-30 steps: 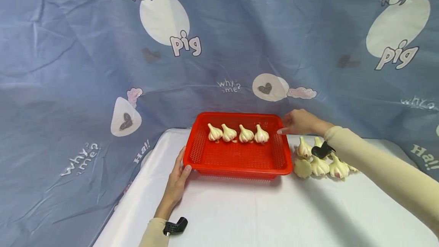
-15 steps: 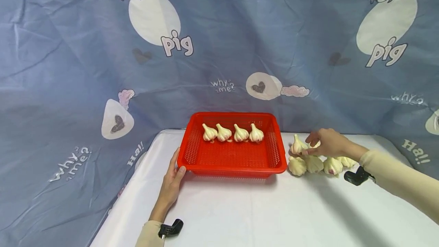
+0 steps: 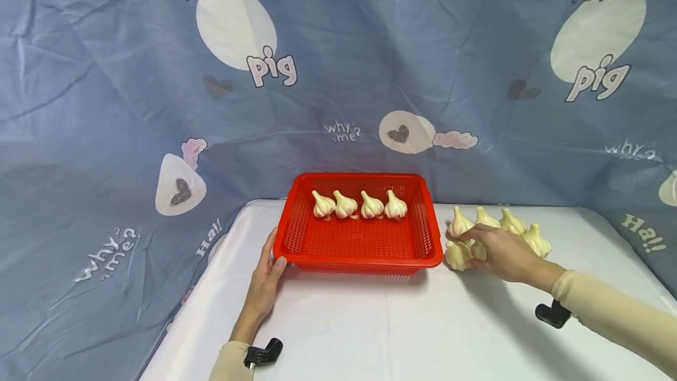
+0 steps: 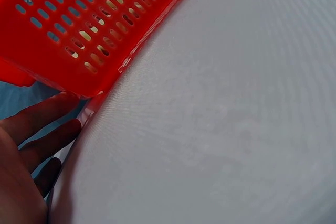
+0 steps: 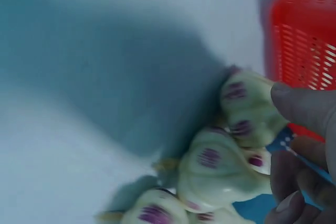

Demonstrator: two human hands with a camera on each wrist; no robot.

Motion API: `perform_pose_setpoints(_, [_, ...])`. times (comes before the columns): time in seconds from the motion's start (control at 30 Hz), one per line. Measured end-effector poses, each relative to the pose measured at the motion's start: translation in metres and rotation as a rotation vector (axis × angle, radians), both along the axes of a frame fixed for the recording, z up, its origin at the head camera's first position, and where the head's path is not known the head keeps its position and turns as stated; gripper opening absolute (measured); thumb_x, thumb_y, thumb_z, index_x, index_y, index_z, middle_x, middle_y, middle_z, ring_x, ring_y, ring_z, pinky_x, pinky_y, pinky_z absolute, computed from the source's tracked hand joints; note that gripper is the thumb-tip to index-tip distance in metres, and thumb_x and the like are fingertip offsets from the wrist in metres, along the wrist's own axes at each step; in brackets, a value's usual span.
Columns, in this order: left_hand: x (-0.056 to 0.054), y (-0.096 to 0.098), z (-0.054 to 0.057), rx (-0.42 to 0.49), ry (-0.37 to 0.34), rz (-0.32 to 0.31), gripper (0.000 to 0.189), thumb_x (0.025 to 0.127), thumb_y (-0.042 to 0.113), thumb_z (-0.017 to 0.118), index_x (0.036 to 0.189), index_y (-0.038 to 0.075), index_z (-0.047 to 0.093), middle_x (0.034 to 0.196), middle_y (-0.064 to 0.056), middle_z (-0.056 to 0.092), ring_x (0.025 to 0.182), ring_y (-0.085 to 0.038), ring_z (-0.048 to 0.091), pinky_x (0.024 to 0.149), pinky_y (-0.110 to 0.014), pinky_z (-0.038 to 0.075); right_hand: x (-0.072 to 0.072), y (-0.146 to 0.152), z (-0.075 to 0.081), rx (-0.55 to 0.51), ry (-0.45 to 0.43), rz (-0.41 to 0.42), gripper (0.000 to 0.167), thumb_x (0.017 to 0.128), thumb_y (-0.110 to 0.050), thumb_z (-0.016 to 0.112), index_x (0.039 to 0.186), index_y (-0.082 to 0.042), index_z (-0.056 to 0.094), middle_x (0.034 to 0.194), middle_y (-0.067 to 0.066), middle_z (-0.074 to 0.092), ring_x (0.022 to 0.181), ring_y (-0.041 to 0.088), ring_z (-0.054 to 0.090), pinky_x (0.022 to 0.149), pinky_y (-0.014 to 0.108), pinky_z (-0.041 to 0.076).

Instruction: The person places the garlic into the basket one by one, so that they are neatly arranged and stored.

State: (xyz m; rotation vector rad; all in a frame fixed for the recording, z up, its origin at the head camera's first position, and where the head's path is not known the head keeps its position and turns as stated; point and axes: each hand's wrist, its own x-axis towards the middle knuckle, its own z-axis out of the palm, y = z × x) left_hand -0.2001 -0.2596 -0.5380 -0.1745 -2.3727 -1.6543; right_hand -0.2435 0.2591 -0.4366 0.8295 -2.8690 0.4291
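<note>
Well, I have my right hand [image 3: 508, 254] just to the right of the red basket [image 3: 359, 262], down among the loose garlic bulbs [image 3: 513, 224], and I take the step in hand to be getting hold of one. My thumb and fingers are bent and parted, the thumb at the edge of a pale bulb [image 5: 251, 111]; whether they pinch it or only frame it, I cannot tell. The next move, I'd judge, calls for closing on a single bulb without knocking its neighbours. My left hand [image 3: 266, 281] lies along the basket's near left corner, fingers nearly straight, touching it with no grip that I can see. Inside the basket, four bulbs [image 3: 372, 207] sit in a row towards its far side. My right hand hides some bulbs beside the basket, so I can't count them, and the right wrist view cuts off the lowest.
</note>
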Motion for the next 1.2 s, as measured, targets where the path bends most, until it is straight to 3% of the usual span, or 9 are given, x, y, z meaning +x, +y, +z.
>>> perform_pose_setpoints(0.13, [0.002,-0.001,-0.001,-0.014,-0.002,0.012,0.069,0.109,0.023,0.051,0.170,0.040,0.022,0.171,0.003,0.038,0.148,-0.014,0.049,0.124,-0.047,0.033,0.002,0.001,-0.009,0.007,0.028,0.036,0.058,0.075,-0.026,0.096,0.128,-0.013,0.075,0.129,0.012,0.075,0.075,0.013,0.067,0.052,0.032,0.049])
perform_pose_setpoints(0.3, [0.003,-0.002,-0.002,-0.047,0.006,0.030,0.068,0.109,0.023,0.051,0.170,0.037,0.023,0.168,-0.004,0.045,0.139,-0.017,0.058,0.117,-0.029,0.038,0.003,0.001,-0.021,0.006,0.070,0.045,0.065,0.073,-0.024,0.098,0.132,-0.014,0.072,0.126,0.011,0.076,0.069,0.009,0.061,0.052,0.032,0.050])
perform_pose_setpoints(0.43, [0.003,-0.002,-0.001,-0.042,-0.003,0.022,0.068,0.109,0.024,0.051,0.169,0.039,0.023,0.168,-0.002,0.044,0.141,-0.018,0.057,0.115,-0.023,0.036,0.003,0.001,-0.030,-0.001,0.106,0.053,0.066,0.074,-0.023,0.098,0.133,-0.014,0.070,0.126,0.011,0.077,0.069,0.009,0.063,0.050,0.026,0.048])
perform_pose_setpoints(0.67, [0.001,-0.002,0.002,-0.029,0.007,0.013,0.069,0.109,0.024,0.051,0.169,0.040,0.023,0.171,0.001,0.039,0.143,-0.011,0.053,0.113,-0.016,0.035,0.004,0.004,-0.036,0.025,0.171,0.048,0.055,0.072,-0.020,0.098,0.114,-0.015,0.063,0.091,0.002,0.073,0.066,0.010,0.063,0.051,0.030,0.049])
perform_pose_setpoints(0.73, [0.001,-0.002,0.003,-0.027,0.009,0.012,0.069,0.109,0.024,0.051,0.169,0.040,0.023,0.171,0.001,0.039,0.143,-0.010,0.053,0.112,-0.015,0.035,0.004,0.004,-0.036,0.019,0.168,0.052,0.056,0.072,-0.020,0.098,0.116,-0.015,0.063,0.091,0.001,0.073,0.068,0.010,0.063,0.051,0.029,0.048])
perform_pose_setpoints(0.83, [0.001,-0.002,0.002,-0.022,0.009,0.014,0.068,0.109,0.023,0.051,0.169,0.039,0.023,0.170,0.000,0.040,0.143,-0.015,0.054,0.115,-0.019,0.037,0.003,0.003,-0.038,-0.009,0.149,0.076,0.063,0.072,-0.021,0.099,0.125,-0.014,0.065,0.104,0.005,0.077,0.072,0.008,0.061,0.053,0.026,0.046])
perform_pose_setpoints(1.0, [0.001,-0.001,0.000,-0.020,0.005,0.015,0.068,0.109,0.023,0.051,0.170,0.038,0.023,0.169,-0.003,0.042,0.144,-0.023,0.055,0.121,-0.042,0.038,0.002,0.002,-0.038,0.002,0.131,0.117,0.077,0.072,-0.026,0.099,0.140,-0.012,0.065,0.128,0.010,0.073,0.073,0.004,0.057,0.055,0.023,0.043])
perform_pose_setpoints(1.1, [0.002,0.000,0.000,-0.018,0.000,0.010,0.068,0.109,0.023,0.051,0.170,0.038,0.023,0.170,-0.002,0.041,0.142,-0.013,0.054,0.121,-0.042,0.037,0.003,0.002,-0.038,0.020,0.126,0.117,0.074,0.071,-0.027,0.098,0.137,-0.012,0.067,0.131,0.013,0.071,0.073,0.003,0.056,0.055,0.023,0.043])
perform_pose_setpoints(1.2, [0.001,0.000,0.001,-0.011,-0.002,0.006,0.068,0.109,0.024,0.051,0.169,0.040,0.023,0.171,0.002,0.039,0.142,-0.002,0.050,0.120,-0.030,0.035,0.003,0.002,-0.038,0.013,0.122,0.119,0.073,0.071,-0.025,0.098,0.135,-0.011,0.066,0.133,0.013,0.072,0.073,0.005,0.060,0.055,0.024,0.046])
